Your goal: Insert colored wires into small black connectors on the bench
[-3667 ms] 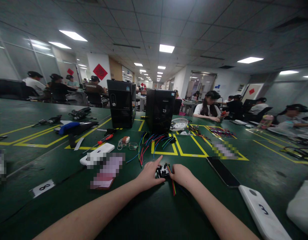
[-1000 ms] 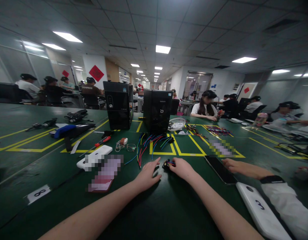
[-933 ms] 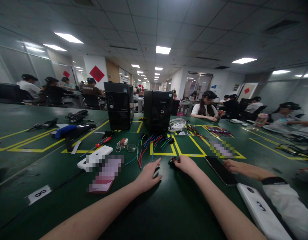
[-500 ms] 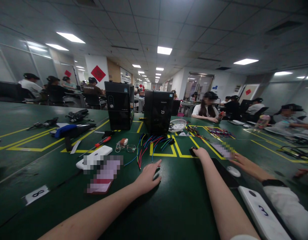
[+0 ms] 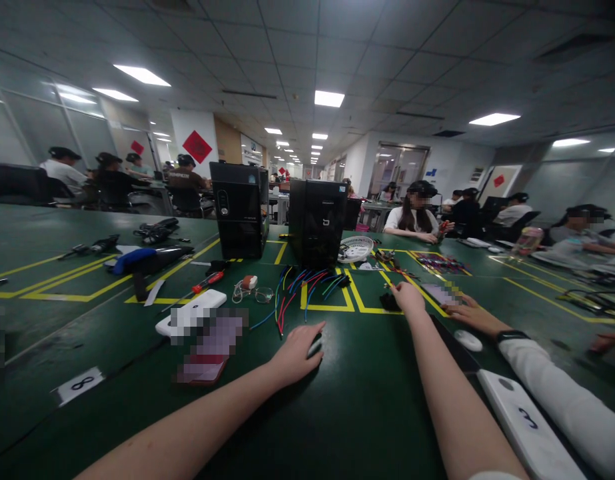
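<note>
Your right hand (image 5: 408, 298) reaches far, fingers closed on a small black wired connector block (image 5: 388, 302); your left hand (image 5: 297, 350) rests nearer, fingers loosely open, on the green table (image 5: 357, 413).

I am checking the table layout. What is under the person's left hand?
A small dark and pale object shows at the fingertips of the left hand, on the green table. The hand covers most of it, so I cannot name it.
</note>
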{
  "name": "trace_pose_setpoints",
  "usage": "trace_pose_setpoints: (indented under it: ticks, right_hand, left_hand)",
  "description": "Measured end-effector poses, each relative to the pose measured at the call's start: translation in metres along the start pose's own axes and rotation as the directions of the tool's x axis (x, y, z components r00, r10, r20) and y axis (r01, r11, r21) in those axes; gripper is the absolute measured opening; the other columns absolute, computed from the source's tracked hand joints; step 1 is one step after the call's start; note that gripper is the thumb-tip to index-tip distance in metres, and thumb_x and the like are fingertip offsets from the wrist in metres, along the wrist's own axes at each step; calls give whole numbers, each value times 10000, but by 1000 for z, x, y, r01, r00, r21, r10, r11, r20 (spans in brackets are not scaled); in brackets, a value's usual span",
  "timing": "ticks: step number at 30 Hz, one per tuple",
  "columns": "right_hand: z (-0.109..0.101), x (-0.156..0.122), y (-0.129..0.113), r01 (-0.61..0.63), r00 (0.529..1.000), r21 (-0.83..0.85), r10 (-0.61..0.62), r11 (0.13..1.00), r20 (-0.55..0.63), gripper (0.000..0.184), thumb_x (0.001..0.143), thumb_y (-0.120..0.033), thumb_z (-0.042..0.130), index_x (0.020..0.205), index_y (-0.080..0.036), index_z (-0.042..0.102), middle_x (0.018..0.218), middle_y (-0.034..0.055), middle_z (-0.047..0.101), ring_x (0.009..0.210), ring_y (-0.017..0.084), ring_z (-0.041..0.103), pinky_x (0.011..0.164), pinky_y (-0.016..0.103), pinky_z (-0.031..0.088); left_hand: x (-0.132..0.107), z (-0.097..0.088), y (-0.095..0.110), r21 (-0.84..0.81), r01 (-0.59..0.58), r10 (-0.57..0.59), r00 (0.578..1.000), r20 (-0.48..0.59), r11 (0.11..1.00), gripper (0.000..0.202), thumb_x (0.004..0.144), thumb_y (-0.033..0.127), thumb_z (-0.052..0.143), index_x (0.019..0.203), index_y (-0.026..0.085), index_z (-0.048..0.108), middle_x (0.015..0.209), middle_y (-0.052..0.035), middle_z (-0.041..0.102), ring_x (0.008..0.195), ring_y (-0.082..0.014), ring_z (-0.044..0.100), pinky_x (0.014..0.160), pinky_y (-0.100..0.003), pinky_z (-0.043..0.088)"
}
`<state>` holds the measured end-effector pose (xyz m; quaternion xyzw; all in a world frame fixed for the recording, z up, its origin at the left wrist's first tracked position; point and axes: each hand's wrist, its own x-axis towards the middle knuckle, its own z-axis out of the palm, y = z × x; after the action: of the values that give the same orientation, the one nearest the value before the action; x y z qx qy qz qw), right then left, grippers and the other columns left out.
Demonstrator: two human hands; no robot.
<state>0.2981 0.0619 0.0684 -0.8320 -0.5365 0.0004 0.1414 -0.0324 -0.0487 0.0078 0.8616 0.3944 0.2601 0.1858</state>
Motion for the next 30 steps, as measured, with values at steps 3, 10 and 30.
trace_pose_setpoints:
  ticks: [3, 10, 30]
  right_hand:
    - [5, -1, 0, 15, 999, 4, -15, 1000, -37, 235, 798, -254, 472, 954, -150, 614, 932, 121, 642, 893, 208, 591, 688, 256, 399]
    - [14, 4, 5, -3, 999, 46, 4, 999, -36, 265, 824, -325, 460, 980, -143, 572, 929, 115, 636, 886, 209, 591, 670, 255, 398]
    - [19, -3, 7, 10, 993, 28, -6, 1000, -119, 308, 827, -293, 410, 1022, -161, 609, 955, 123, 643, 886, 212, 593, 699, 263, 412]
  left_hand:
    - [0, 0, 0, 6, -4, 4, 1000, 4, 1000, 579, 781, 276, 535, 1319, 215, 333, 1274, -76, 479, 1172, -234, 420, 1023, -403, 277]
    - [0, 0, 1, -1, -2, 2, 1000, 10, 1000, 551, 781, 267, 529, 1303, 227, 356, 1239, -66, 508, 1154, -236, 435, 1020, -414, 278]
    - [1, 0, -1, 32, -54, 53, 998, 13, 998, 411, 804, 278, 509, 1210, 240, 455, 1193, -45, 533, 1128, -226, 443, 1001, -397, 299]
